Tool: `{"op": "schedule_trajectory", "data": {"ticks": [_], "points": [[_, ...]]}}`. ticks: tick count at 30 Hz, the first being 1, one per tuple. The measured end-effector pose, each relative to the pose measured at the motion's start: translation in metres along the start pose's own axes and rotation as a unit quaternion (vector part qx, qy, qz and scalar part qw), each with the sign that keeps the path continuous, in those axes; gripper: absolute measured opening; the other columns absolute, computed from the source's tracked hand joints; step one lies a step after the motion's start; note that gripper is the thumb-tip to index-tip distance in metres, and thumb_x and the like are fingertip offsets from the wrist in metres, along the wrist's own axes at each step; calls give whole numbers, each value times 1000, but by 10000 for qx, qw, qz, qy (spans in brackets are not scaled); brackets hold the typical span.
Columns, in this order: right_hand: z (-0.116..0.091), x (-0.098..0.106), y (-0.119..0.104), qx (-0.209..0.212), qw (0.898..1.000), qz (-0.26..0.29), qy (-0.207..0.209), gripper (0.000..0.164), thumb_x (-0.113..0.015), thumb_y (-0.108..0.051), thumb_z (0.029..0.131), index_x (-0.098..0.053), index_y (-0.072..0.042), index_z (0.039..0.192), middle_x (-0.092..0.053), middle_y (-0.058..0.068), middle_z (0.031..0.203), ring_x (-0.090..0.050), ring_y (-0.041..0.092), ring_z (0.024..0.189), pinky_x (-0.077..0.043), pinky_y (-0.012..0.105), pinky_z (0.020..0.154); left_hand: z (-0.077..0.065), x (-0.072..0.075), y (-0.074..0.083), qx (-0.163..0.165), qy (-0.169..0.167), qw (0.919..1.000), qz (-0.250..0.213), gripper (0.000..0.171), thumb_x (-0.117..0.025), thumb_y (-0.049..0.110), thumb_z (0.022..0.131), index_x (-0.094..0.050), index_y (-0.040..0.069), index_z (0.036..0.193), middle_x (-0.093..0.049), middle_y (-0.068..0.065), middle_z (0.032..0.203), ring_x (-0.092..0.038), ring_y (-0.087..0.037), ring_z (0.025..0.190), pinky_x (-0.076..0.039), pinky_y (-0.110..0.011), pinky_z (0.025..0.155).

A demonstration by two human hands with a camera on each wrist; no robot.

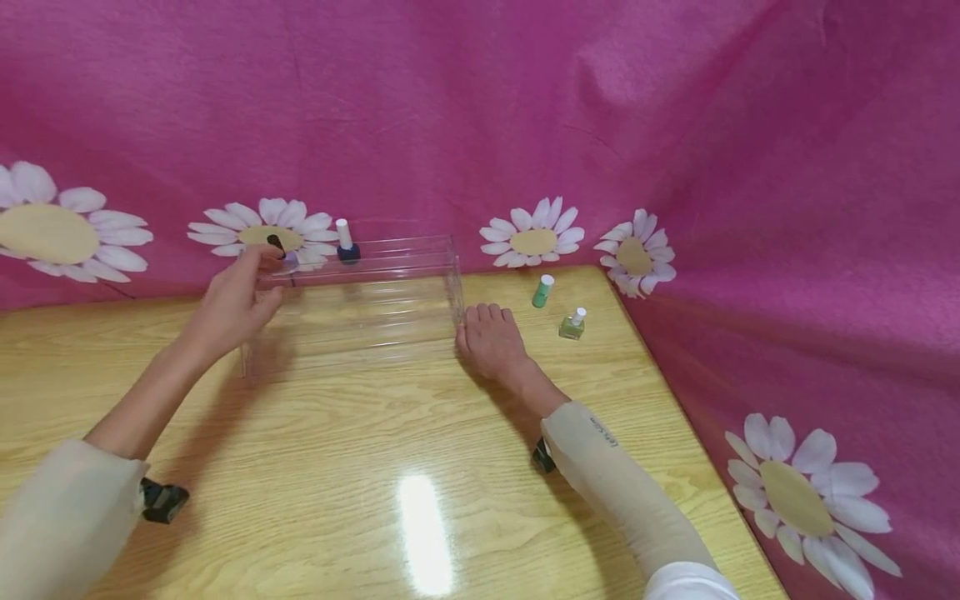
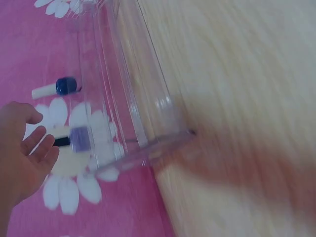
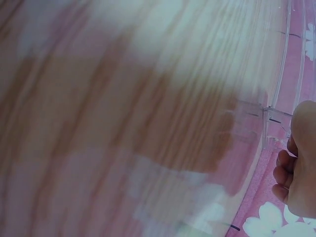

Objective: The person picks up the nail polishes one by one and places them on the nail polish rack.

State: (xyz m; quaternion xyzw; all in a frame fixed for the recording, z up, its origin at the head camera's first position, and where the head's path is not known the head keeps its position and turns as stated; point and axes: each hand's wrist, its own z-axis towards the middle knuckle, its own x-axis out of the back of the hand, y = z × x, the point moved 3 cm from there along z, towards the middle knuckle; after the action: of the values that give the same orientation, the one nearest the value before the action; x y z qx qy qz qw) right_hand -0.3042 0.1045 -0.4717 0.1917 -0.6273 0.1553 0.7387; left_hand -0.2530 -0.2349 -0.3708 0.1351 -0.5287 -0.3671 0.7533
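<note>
A clear plastic tiered rack point(image 1: 367, 360) stands on the wooden table. On its top tier sit a dark blue nail polish bottle point(image 1: 348, 252) with a white cap and, to the left, a purple nail polish bottle point(image 2: 80, 139) with a black cap. My left hand point(image 1: 236, 296) is at that black cap, thumb apart from the fingers in the left wrist view point(image 2: 22, 153); whether the fingertips touch the cap is unclear. With curled fingers, my right hand point(image 1: 492, 342) holds the rack's lower right end; the right wrist view point(image 3: 303, 163) partly hides the contact.
Right of the rack, a green nail polish bottle point(image 1: 541, 293) and a squarer yellow-green one point(image 1: 572, 327), both white-capped, stand on the table point(image 1: 337, 467). A pink cloth point(image 1: 420, 108) with daisies hangs behind the table and along its right edge.
</note>
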Motion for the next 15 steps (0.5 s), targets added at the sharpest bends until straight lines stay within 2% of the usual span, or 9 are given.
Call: {"op": "schedule_trajectory", "data": {"ticks": [2,5,8,9,11,14,15], "points": [[0,0,0,-4,10000,-3,24,31,-36,-28,105,-52,-2,98,-51,12,90,-50,31,90,-41,42,80,-13,10,-2,53,184,9998,17,45,-59,-5,91,-45,-6,134,-59,-30,121,-57,-47,110,-43,-58,88],[-1,0,1,-3,10000,5,25,31,-36,-27,105,-52,-1,99,-51,12,90,-50,31,89,-41,42,79,-35,26,-7,127,477,9987,138,43,-60,-5,90,-47,-5,131,-60,-29,119,-57,-45,109,-44,-35,95],[-1,0,2,-15,10000,29,29,30,-37,-27,105,-51,-2,98,-50,11,89,-50,30,88,-42,41,79,-58,40,-16,284,579,9978,126,42,-60,-5,91,-47,-6,131,-58,-29,119,-54,-43,107,-34,-12,93],[-2,0,2,-18,10000,27,29,30,-37,-27,105,-51,-2,98,-50,11,89,-50,30,88,-42,41,79,-65,45,-19,353,608,9975,105,42,-59,-5,91,-46,-7,131,-58,-28,120,-55,-35,109,-30,-7,89],[-2,0,2,-23,10000,19,45,31,-37,-27,105,-51,-2,98,-50,11,89,-50,31,89,-42,42,79,-80,53,-25,505,687,9963,34,42,-58,-5,91,-45,-8,131,-58,-18,119,-54,-16,111,-29,-4,89],[-1,0,2,-4,9999,23,99,31,-36,-27,105,-52,-1,99,-51,12,89,-51,31,89,-42,42,80,-103,65,-34,704,926,9932,-3,43,-58,-7,91,-44,-7,132,-56,13,115,-45,13,105,-30,-1,87],[-1,0,2,8,9999,31,119,31,-36,-27,105,-52,-1,98,-51,12,89,-51,32,89,-42,42,80,-110,68,-37,727,1052,9918,-49,42,-58,-8,90,-47,-4,130,-53,21,113,-41,19,102,-30,-1,87]]}}
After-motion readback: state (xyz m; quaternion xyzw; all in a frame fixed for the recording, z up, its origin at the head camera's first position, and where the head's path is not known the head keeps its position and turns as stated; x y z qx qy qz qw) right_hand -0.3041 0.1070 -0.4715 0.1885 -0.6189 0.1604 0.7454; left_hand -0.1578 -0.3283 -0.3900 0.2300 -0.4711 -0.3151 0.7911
